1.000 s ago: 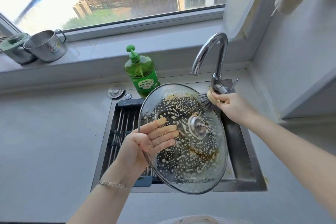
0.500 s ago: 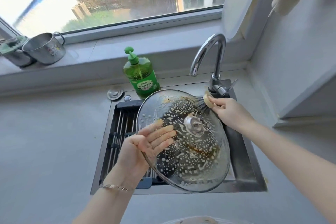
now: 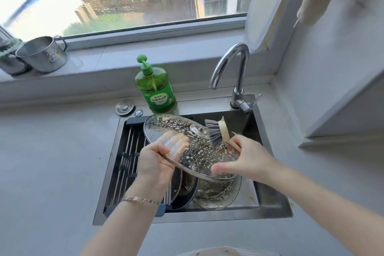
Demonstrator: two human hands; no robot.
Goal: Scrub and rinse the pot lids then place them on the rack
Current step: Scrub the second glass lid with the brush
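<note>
A round glass pot lid (image 3: 193,151), speckled with suds and brown grease, is held nearly flat over the sink. My left hand (image 3: 154,162) grips its near left rim, fingers showing through the glass from below. My right hand (image 3: 247,160) holds a dish brush (image 3: 217,133) by its pale handle, grey bristles pressed on the lid near the metal knob (image 3: 197,130). Under it, more soiled glass lids (image 3: 218,193) lean in the basin. The black wire rack (image 3: 129,151) fills the sink's left part.
A green dish soap bottle (image 3: 154,87) stands behind the sink (image 3: 270,212), beside the chrome faucet (image 3: 234,68). A sink strainer plug (image 3: 124,106) lies on the grey counter. Metal pots (image 3: 42,55) sit on the windowsill at far left.
The lid has tipped from nearly upright to almost flat and dropped lower over the sink. My right hand has brought the brush from the lid's far edge down onto its top by the knob.
</note>
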